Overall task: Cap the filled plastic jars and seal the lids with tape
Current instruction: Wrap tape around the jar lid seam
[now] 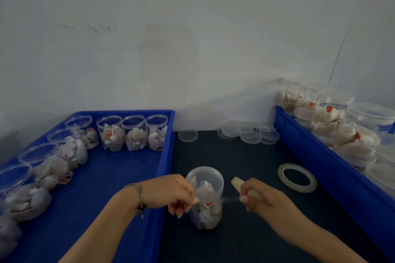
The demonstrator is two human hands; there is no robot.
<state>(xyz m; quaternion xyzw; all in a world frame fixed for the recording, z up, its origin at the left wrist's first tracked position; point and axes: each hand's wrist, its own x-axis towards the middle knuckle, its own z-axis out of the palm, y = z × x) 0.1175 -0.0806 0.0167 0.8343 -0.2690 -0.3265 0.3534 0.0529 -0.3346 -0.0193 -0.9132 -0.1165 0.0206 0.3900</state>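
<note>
Sealing the capped jar point(205, 196), which stands on the dark mat point(235, 156) just right of the blue tray point(166, 156). My left hand point(175, 194) pinches the tape strip point(229, 199) against its wall; my right hand point(258, 196) grips a pale cutter point(245, 188) and the strip's far end. Jar: light, thin, slippery I judge; best held at the lid rim. Tape roll point(297, 177) lies right of it.
</note>
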